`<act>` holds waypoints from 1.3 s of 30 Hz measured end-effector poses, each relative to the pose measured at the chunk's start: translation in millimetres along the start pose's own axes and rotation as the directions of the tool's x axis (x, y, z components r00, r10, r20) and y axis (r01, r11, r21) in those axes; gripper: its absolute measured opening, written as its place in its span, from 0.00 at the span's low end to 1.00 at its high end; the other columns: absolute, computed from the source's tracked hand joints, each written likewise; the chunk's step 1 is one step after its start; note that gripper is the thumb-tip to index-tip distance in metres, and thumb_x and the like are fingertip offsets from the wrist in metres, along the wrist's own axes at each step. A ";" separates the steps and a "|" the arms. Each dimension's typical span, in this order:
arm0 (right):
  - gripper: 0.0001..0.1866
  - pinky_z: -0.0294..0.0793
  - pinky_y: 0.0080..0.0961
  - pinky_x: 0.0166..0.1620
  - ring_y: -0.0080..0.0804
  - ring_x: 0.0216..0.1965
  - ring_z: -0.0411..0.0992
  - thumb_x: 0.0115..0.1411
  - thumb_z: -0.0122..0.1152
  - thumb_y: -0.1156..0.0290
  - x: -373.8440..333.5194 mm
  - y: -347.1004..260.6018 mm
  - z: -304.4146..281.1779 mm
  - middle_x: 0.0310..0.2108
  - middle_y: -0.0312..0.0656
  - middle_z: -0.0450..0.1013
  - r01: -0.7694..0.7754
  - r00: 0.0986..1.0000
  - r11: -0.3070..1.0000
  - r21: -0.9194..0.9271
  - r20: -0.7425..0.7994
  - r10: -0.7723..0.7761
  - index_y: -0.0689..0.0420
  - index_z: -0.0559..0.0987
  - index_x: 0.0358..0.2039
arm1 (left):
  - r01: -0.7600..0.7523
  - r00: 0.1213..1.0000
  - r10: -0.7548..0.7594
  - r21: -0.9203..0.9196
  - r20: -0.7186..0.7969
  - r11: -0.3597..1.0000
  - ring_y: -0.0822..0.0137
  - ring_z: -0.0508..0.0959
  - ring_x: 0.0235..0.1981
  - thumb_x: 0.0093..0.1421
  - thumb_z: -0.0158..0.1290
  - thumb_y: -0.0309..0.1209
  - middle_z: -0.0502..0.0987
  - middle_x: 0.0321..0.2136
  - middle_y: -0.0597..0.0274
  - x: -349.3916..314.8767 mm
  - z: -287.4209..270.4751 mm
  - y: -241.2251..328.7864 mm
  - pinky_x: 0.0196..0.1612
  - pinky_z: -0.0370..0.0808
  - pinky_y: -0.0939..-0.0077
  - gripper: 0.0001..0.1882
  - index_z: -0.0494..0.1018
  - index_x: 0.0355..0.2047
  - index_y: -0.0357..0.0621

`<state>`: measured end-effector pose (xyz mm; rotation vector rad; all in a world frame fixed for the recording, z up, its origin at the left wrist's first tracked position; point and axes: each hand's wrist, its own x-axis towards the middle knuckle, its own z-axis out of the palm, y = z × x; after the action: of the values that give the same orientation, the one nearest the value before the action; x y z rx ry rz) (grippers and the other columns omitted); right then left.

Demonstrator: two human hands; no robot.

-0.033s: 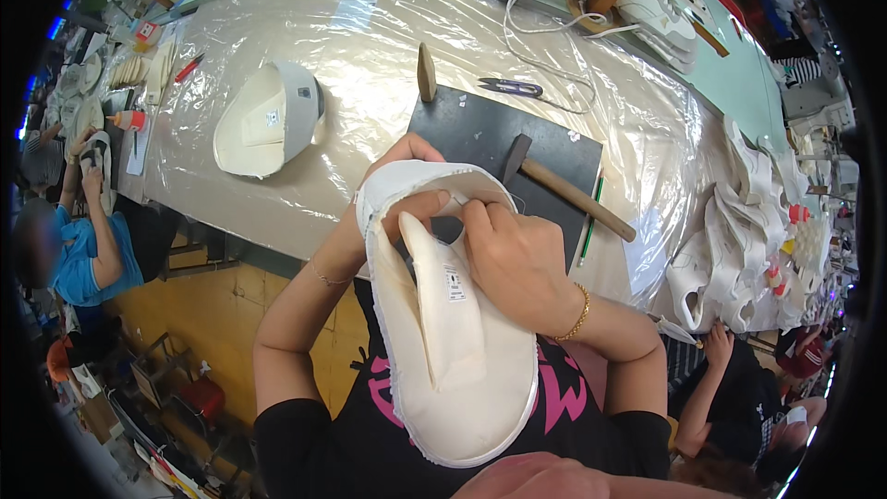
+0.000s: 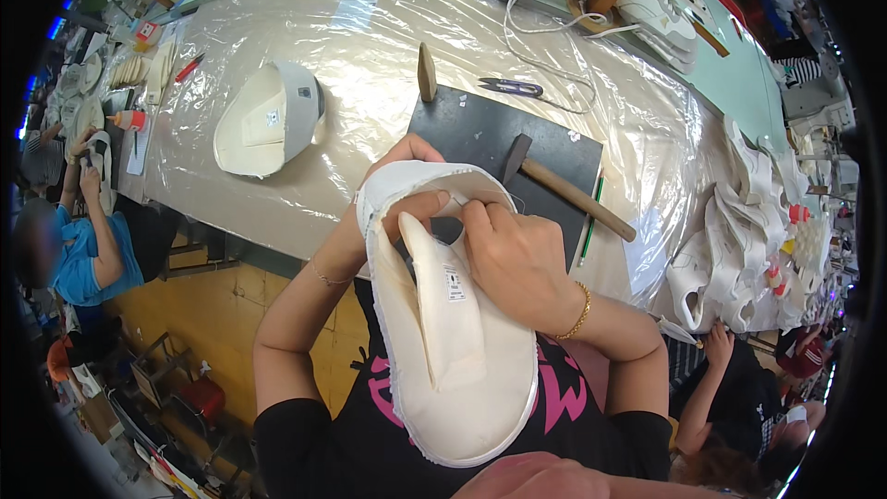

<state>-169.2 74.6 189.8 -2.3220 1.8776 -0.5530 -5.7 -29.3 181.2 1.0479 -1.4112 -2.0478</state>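
Note:
Between my hands is a white shoe upper (image 2: 499, 407), its rounded toe end toward me and its padded tongue (image 2: 448, 314) with a small printed label lying inside the opening. My left hand (image 2: 416, 206) wraps the collar from the far left, its thumb inside against the lining. Curled into the same opening from the right, my right hand (image 2: 517, 254) has its fingertips pinched at the collar lining. What exactly they pinch is too small to make out; a thin thread-like line shows beside the knuckles.
Beyond my hands, a hammer (image 2: 573, 187) lies across a black board (image 2: 462, 125); purple thread snips (image 2: 511, 87) lie farther off. Another white upper (image 2: 268, 120) stands at left. White uppers (image 2: 730, 231) are heaped at right. Co-workers sit on both sides.
My hands and the shoe upper show no visible movement. At far left, a co-worker's hands have shifted slightly around the piece they hold.

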 end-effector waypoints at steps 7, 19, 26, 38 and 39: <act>0.07 0.69 0.29 0.18 0.34 0.15 0.72 0.48 0.61 0.77 2.1 8.0 10.6 0.19 0.41 0.69 0.065 0.994 0.996 0.069 -0.096 -0.058 0.59 0.72 0.27 | 0.009 1.000 -0.008 -0.054 0.027 0.998 0.82 0.71 0.22 0.55 0.57 0.25 0.75 0.29 0.67 3.1 -4.1 -4.0 0.24 0.68 0.85 0.14 0.68 0.41 0.41; 0.07 0.68 0.33 0.20 0.38 0.16 0.72 0.54 0.63 0.76 4.0 6.6 15.6 0.18 0.41 0.71 0.000 0.996 0.990 0.139 -0.089 0.013 0.57 0.72 0.29 | 0.000 0.998 0.006 -0.081 0.070 0.997 0.80 0.72 0.30 0.56 0.58 0.27 0.75 0.32 0.66 4.2 -9.5 -7.0 0.31 0.70 0.86 0.14 0.68 0.42 0.41; 0.06 0.67 0.31 0.19 0.35 0.16 0.72 0.58 0.61 0.74 1.4 8.0 20.0 0.20 0.41 0.72 -0.006 0.999 0.990 0.141 -0.053 0.013 0.58 0.71 0.32 | -0.032 0.998 0.033 -0.008 0.054 0.999 0.79 0.73 0.36 0.57 0.57 0.27 0.75 0.35 0.66 3.8 -9.7 -10.0 0.38 0.71 0.84 0.13 0.68 0.41 0.41; 0.08 0.68 0.30 0.19 0.34 0.16 0.73 0.60 0.62 0.71 1.9 -0.2 6.8 0.20 0.41 0.73 0.000 1.000 1.000 0.029 -0.018 0.001 0.58 0.71 0.30 | 0.054 0.998 -0.055 -0.046 -0.025 0.997 0.77 0.77 0.21 0.56 0.58 0.26 0.77 0.30 0.63 -4.0 -9.7 -1.0 0.25 0.75 0.82 0.15 0.68 0.42 0.42; 0.09 0.69 0.30 0.19 0.34 0.17 0.73 0.60 0.62 0.70 2.4 -0.8 6.7 0.20 0.41 0.73 -0.001 1.000 1.000 0.028 -0.016 0.001 0.58 0.71 0.29 | 0.059 0.998 -0.060 -0.046 -0.027 0.997 0.77 0.77 0.21 0.56 0.58 0.26 0.78 0.30 0.63 -4.1 -10.3 -0.5 0.25 0.75 0.82 0.15 0.68 0.42 0.42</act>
<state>-165.8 71.5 184.3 -2.3060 1.8658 -0.5949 4.9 -32.2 180.1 1.1088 -1.3284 -2.0882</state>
